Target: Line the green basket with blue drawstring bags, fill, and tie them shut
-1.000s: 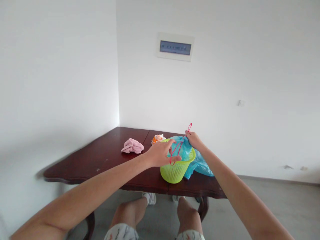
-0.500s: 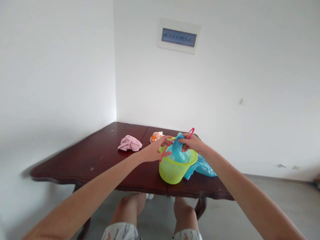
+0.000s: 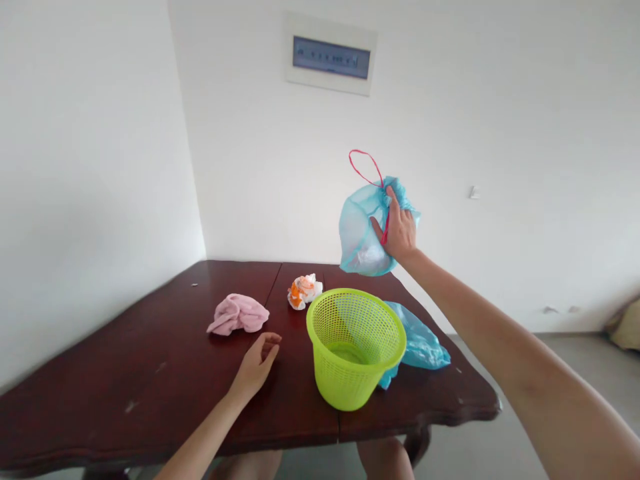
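Note:
Raised above the table, my right hand grips a light blue drawstring garbage bag by its gathered neck. A red drawstring loop sticks up from the bag, and something pale shows through its lower part. Below it stands a yellow-green mesh basket, upright, with nothing inside. My left hand is over the table to the left of the basket, fingers loosely curled and apart, holding nothing. Behind and right of the basket lies another blue plastic bag, partly hidden by it.
A crumpled pink cloth and a crumpled orange-and-white wrapper lie on the dark wooden table. White walls stand behind and to the left. A breaker panel is mounted on the back wall.
The blue garbage bag has come up out of the basket in my right hand. My left hand has let go of it and moved left and down. The view has shifted.

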### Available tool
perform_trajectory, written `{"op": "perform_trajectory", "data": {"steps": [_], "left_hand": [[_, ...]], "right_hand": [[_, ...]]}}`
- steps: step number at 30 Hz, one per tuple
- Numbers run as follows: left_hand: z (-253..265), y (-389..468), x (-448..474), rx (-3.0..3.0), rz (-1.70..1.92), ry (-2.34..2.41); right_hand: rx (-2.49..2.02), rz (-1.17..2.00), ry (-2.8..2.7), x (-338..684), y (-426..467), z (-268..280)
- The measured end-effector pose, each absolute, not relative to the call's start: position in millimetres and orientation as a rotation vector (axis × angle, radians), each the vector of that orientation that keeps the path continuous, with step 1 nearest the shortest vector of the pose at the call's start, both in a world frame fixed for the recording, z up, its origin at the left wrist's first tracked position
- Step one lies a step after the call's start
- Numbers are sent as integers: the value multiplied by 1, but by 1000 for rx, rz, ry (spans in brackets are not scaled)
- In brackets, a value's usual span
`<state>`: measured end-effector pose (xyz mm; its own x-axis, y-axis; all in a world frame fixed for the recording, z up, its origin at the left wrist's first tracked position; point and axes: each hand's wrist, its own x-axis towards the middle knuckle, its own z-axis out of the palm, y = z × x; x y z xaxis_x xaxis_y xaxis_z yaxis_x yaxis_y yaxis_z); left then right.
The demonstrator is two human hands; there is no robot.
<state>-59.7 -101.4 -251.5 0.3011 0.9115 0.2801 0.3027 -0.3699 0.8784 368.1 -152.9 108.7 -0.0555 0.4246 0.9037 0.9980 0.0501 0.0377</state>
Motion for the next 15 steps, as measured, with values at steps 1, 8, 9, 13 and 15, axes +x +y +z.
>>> {"op": "perform_trajectory", "data": {"steps": [1, 8, 9, 13, 15], "left_hand": [[-255, -99, -60, 1832, 1049, 1092], [-261, -94, -61, 1759, 895, 1099], [-260, -94, -61, 1782, 860, 1088], [-259, -96, -60, 1870, 786, 1102], [-260, -96, -60, 1887, 786, 1115]], "right_hand": [[-1509, -989, -1592, 373, -137, 102], [-1824, -627, -1796, 384, -53, 12], [-1866, -509, -1827, 384, -47, -1], [-1964, -148, -1936, 387, -35, -45], [-1946, -59, -1970, 395, -36, -58]]}}
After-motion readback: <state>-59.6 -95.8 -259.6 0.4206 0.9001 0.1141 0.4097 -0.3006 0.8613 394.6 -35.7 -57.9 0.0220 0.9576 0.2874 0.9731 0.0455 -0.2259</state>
